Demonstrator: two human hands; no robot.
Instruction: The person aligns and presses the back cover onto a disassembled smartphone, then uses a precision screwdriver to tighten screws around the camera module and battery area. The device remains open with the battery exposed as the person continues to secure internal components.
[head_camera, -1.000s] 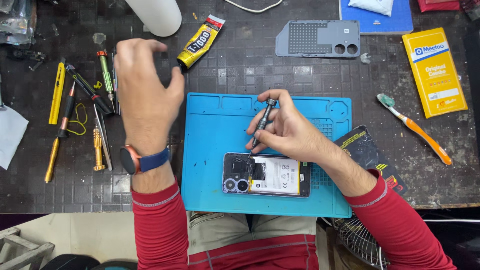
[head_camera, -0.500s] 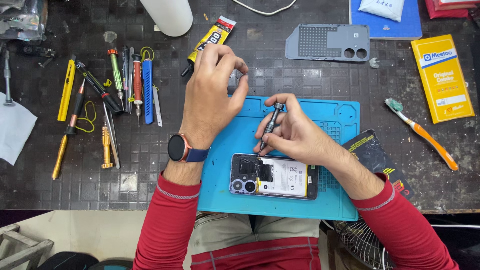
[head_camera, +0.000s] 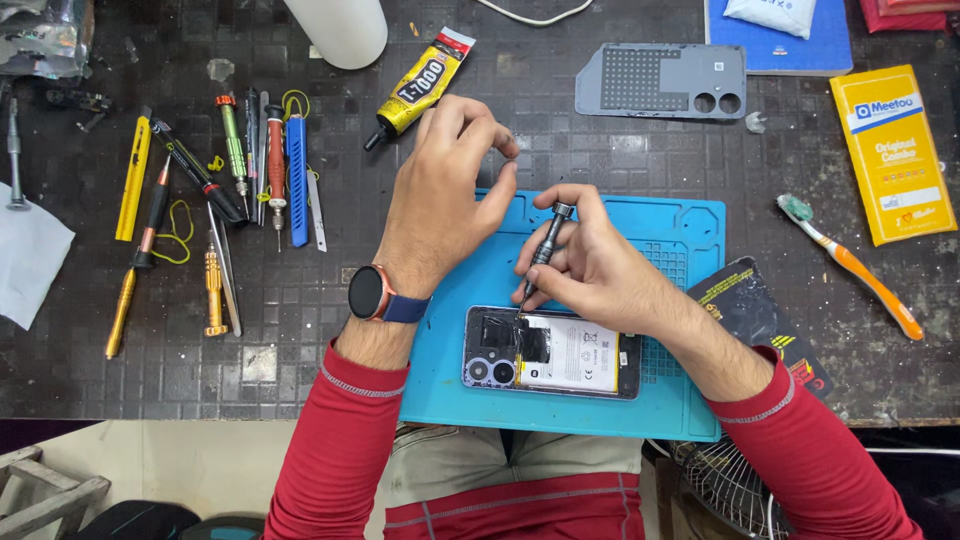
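Gripping a small screwdriver (head_camera: 543, 255), right hand (head_camera: 600, 275) sets its tip on the opened phone (head_camera: 552, 352) just below it. Left hand (head_camera: 440, 200) hovers beside, fingers loosely curled, holding nothing visible. Likely unscrewing; next needs steady vertical pressure.

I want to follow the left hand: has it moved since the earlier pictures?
Yes. The left hand has moved right, from over the hand tools to the blue mat's top left corner.

Dark gridded workbench (head_camera: 300, 330), blue mat (head_camera: 690, 225), tool row (head_camera: 250, 170), glue tube (head_camera: 420, 85), toothbrush (head_camera: 850, 268), yellow box (head_camera: 893, 150)
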